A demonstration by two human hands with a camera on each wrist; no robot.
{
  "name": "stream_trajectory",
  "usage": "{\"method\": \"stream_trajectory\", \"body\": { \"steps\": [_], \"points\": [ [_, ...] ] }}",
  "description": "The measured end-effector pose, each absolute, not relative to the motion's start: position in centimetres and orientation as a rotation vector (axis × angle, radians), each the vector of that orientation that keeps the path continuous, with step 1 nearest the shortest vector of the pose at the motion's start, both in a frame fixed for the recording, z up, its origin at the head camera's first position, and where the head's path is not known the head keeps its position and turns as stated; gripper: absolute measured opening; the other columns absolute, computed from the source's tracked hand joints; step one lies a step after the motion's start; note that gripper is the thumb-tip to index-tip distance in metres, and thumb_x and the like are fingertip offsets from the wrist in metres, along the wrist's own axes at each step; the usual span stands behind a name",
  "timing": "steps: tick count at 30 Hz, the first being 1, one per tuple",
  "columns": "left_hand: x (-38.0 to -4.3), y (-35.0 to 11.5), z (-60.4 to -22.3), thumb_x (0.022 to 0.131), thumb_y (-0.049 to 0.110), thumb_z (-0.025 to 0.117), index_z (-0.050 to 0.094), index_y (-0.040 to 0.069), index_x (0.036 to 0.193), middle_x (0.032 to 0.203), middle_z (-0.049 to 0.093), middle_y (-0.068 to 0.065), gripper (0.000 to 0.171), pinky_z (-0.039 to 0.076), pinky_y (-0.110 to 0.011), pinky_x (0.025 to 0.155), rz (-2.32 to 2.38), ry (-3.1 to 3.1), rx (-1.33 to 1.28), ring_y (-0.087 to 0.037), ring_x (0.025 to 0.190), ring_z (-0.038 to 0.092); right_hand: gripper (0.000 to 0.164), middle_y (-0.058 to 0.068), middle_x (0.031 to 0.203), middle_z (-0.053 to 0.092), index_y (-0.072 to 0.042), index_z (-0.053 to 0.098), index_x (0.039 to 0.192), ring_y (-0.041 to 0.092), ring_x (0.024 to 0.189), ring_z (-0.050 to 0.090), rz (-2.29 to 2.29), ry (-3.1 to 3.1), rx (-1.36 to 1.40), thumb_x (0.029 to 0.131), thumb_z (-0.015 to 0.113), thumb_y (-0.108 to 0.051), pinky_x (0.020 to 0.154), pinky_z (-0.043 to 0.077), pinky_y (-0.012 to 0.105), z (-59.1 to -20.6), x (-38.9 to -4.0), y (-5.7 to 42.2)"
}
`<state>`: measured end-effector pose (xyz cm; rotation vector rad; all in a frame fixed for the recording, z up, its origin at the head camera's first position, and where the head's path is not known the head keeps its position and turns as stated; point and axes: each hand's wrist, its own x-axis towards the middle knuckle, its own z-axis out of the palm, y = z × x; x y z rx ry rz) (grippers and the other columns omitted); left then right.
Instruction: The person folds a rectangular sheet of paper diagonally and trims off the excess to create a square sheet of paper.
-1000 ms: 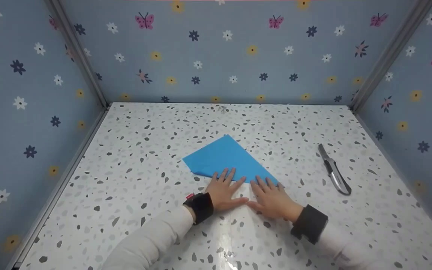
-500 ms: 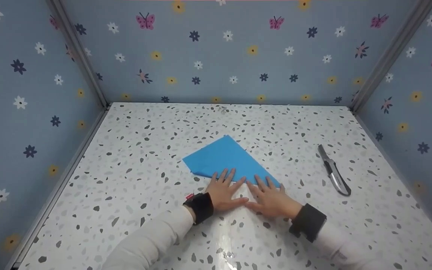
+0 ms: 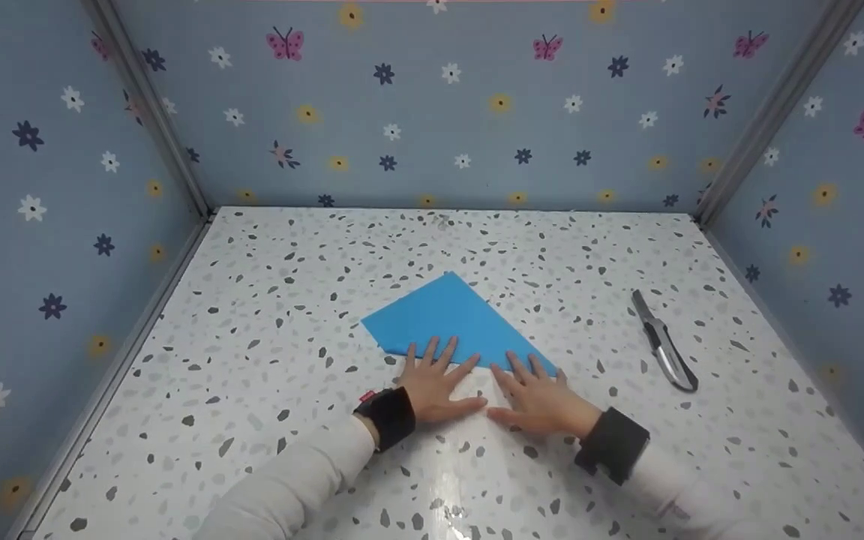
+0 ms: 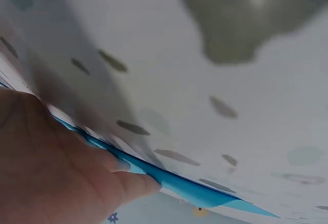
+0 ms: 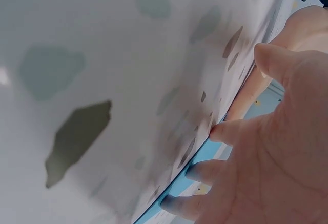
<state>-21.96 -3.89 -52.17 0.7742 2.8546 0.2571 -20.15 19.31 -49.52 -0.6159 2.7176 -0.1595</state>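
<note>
A folded sheet of blue paper [image 3: 439, 315] lies flat near the middle of the speckled table, one corner pointing away from me. My left hand [image 3: 436, 386] rests with spread fingers along its near folded edge, fingertips on the paper. Beside it, my right hand [image 3: 541, 397] presses its fingertips on the paper's right end, the little finger just off the corner. The two thumbs point at each other with a small gap between. In the left wrist view the blue edge [image 4: 189, 188] runs under my fingers; the right wrist view shows fingertips [image 5: 177, 203] on the paper.
A utility knife [image 3: 664, 341] with a grey and black handle lies to the right of the paper. Flower-patterned panels [image 3: 432, 97] wall in the table [image 3: 267, 262] at the back and both sides. Both wrists wear black bands.
My left hand has slid slightly left along the paper's near edge, widening the gap between the thumbs. My right hand has shifted slightly left. The paper looks almost unmoved.
</note>
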Motion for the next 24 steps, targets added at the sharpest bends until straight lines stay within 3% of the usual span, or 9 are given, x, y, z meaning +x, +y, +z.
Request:
{"method": "stream_trajectory", "body": {
  "steps": [12,24],
  "points": [
    [-21.8,-7.5,-52.8,0.097,0.07,0.045,0.029,0.022,0.163,0.172,0.021,-0.017,0.083,0.021,-0.061,0.129,0.322,2.894,0.84,-0.043,0.159,0.019,0.081,0.018,0.173,0.009,-0.02,0.02,0.166,0.055,0.157,0.012,-0.149,2.71,-0.589,0.102,0.041,-0.067,0.115,0.019,0.083,-49.7,-20.3,19.2],
    [-20.9,-10.8,-52.2,0.1,0.067,0.044,0.03,0.011,0.162,0.17,0.024,-0.02,0.085,0.02,-0.061,0.129,0.482,2.868,0.781,-0.042,0.159,0.021,0.081,0.017,0.174,0.008,-0.02,0.02,0.166,0.054,0.157,0.01,-0.167,2.713,-0.599,0.103,0.041,-0.065,0.116,0.017,0.082,-49.6,-20.3,19.2]
  ]
}}
